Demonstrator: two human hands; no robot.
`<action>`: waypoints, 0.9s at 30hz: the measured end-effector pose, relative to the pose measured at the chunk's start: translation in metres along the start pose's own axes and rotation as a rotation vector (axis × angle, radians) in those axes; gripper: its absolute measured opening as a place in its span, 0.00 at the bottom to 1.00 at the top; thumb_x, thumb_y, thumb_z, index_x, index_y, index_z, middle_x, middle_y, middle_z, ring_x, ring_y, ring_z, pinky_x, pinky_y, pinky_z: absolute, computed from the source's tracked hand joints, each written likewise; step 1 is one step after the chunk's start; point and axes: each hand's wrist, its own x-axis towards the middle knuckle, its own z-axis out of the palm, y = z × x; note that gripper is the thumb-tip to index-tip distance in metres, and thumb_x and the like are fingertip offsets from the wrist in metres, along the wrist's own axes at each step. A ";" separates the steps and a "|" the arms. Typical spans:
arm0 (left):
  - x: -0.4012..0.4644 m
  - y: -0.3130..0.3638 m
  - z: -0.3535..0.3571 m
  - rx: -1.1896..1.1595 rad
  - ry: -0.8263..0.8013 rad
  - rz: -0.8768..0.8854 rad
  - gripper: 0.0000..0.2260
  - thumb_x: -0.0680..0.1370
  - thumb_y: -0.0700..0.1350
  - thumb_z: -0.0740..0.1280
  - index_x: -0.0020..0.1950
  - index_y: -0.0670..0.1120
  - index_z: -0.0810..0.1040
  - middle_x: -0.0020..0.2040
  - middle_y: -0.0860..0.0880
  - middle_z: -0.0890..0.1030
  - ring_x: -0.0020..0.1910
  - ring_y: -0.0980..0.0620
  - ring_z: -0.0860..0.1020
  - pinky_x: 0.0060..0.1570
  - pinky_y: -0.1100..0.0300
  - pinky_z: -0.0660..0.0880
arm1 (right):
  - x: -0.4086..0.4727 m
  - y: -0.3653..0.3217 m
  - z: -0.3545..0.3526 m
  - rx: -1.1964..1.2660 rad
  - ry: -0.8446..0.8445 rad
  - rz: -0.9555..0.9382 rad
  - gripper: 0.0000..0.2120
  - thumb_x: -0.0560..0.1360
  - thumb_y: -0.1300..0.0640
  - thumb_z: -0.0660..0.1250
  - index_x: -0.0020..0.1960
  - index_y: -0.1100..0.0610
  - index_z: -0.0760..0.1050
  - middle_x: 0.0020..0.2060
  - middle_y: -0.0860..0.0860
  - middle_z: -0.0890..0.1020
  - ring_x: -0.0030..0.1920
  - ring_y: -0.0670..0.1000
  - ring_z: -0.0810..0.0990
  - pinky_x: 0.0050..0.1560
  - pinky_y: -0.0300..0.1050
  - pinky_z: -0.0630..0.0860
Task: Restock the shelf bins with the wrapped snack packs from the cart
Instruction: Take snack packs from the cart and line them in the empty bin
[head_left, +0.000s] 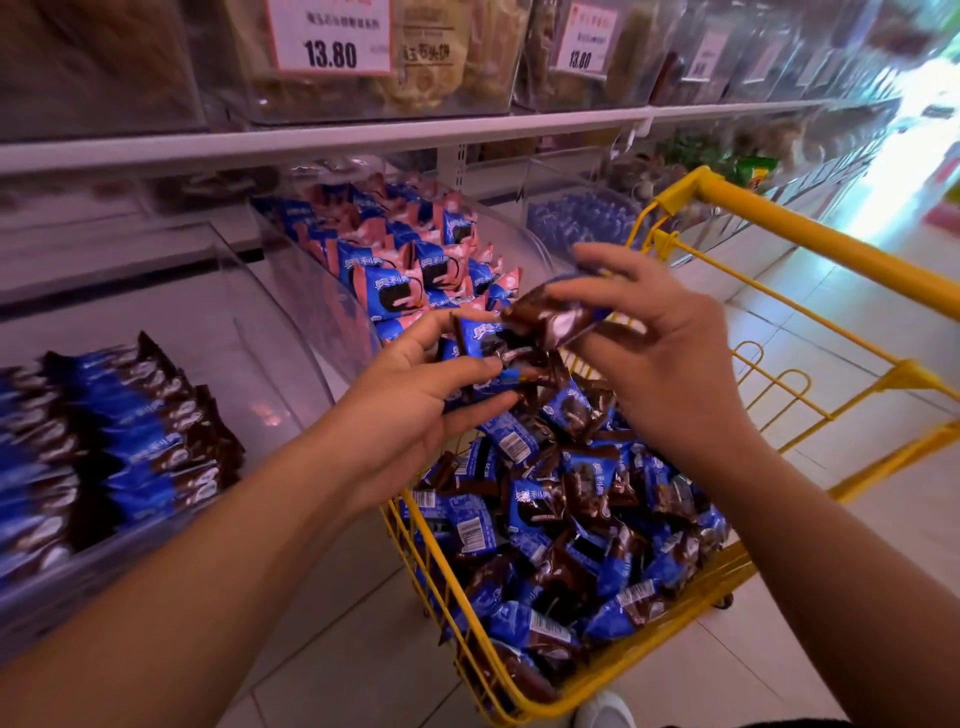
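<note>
Snack packs (561, 525): blue-and-brown wrapped, lying heaped in the cart (810, 228), some showing barcodes.

Held packs: the left hand (415, 405) is gripping a small stack of packs (493, 358), thumb curled over the top and fingers under; the right hand (670, 353) is pinching one pack (561, 312) between thumb and fingertips, just above and touching the left-hand stack. Both hands are hovering over the cart's near-shelf edge.

Cart: yellow wire, standing on the tiled floor (857, 519) just beside the shelf.

Left bin (249, 332): clear plastic, holding rows of the same blue-and-brown packs (104, 457) toward its left end.

Middle bin (524, 239): clear, holding blue-and-pink packs (415, 265), lying behind the hands.

Upper shelf (363, 137): clear bins of pale snacks, carrying price tags (330, 36) reading 13.80.

White shoe (605, 709): showing at the bottom edge, beside the cart.
</note>
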 end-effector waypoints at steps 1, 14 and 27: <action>0.000 0.000 0.001 -0.026 0.001 0.009 0.14 0.77 0.32 0.66 0.58 0.47 0.80 0.59 0.44 0.83 0.55 0.46 0.83 0.47 0.57 0.81 | -0.003 -0.001 0.003 0.022 -0.054 0.014 0.21 0.72 0.69 0.74 0.60 0.50 0.81 0.67 0.50 0.76 0.68 0.42 0.74 0.63 0.40 0.76; -0.026 0.027 -0.006 0.184 0.118 0.229 0.23 0.61 0.39 0.76 0.55 0.48 0.78 0.49 0.47 0.86 0.45 0.49 0.85 0.42 0.60 0.81 | 0.005 -0.027 0.028 0.491 -0.127 0.159 0.30 0.69 0.72 0.74 0.67 0.58 0.71 0.57 0.51 0.81 0.54 0.48 0.84 0.52 0.42 0.81; -0.124 0.105 -0.132 0.646 0.594 0.392 0.15 0.73 0.31 0.72 0.44 0.53 0.80 0.41 0.54 0.84 0.41 0.56 0.82 0.40 0.62 0.81 | 0.008 -0.098 0.094 0.622 -0.428 0.179 0.24 0.63 0.64 0.75 0.57 0.51 0.76 0.46 0.51 0.84 0.45 0.48 0.83 0.45 0.40 0.81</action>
